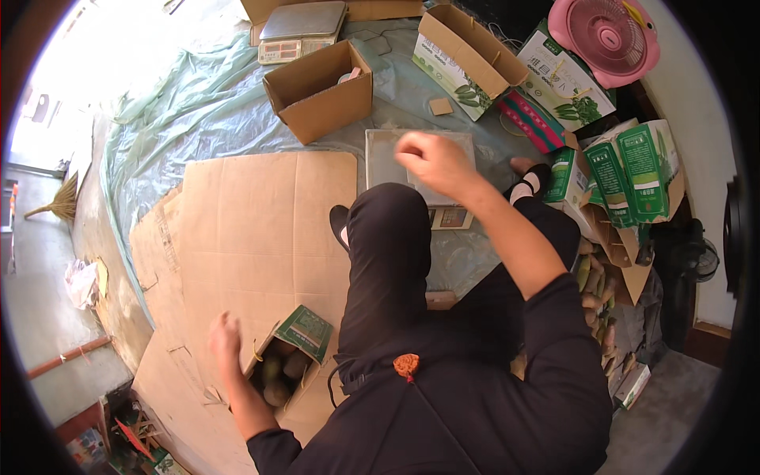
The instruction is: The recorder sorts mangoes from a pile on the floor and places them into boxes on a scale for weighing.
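Note:
My right hand [435,162] is raised over the flat metal plate of a weighing scale [381,158]; its fingers are curled in, and what they hold, if anything, is hidden. Below the plate, the scale's display panel [451,218] shows past my knee. My left hand [226,339] is above a cardboard sheet [253,229], just left of an open box [307,331] with a green flap. Motion smears its fingers. Inside the box lie several dark green and brown vegetables [276,392], probably radishes.
An open brown carton [328,103] stands ahead, with another scale [301,28] behind it. Printed cartons [633,170] and a pink fan [606,36] crowd the right, above a pile of long vegetables [594,293]. Plastic sheeting [198,95] covers the floor. A broom [63,202] lies far left.

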Available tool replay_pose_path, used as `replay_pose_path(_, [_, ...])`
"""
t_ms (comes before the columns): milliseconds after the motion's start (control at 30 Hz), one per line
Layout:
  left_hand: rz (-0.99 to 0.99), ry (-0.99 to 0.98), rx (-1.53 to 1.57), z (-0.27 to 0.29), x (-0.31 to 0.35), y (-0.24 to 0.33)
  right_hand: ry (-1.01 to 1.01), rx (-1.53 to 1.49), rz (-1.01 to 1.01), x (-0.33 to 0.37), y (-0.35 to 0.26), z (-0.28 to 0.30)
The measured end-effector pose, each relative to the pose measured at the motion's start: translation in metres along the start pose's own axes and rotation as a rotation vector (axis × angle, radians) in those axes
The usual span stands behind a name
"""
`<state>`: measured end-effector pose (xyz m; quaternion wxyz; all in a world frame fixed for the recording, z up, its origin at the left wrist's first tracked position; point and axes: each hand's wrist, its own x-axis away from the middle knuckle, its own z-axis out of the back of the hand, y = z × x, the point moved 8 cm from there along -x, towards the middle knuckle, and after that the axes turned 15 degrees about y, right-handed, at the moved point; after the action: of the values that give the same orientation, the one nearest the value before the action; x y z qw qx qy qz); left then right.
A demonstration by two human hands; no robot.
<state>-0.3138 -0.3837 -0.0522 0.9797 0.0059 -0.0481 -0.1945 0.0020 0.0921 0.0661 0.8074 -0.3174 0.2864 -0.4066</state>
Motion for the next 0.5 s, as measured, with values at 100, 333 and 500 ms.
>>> replay_pose_path(100, [-0.306,-0.155,-0.027,-0.032,-0.005,0.117,-0.042,0.238,-0.114,0.014,0.061,0.043])
replay_pose_path(333, [-0.538,-0.447,-0.324,-0.119,0.039,0.187,-0.014,0.374,-0.329,0.057,0.158,0.112])
replay_pose_path(500, [-0.429,-0.833,-0.665,-0.164,0.092,0.121,-0.096,0.423,-0.432,0.074,0.191,0.111])
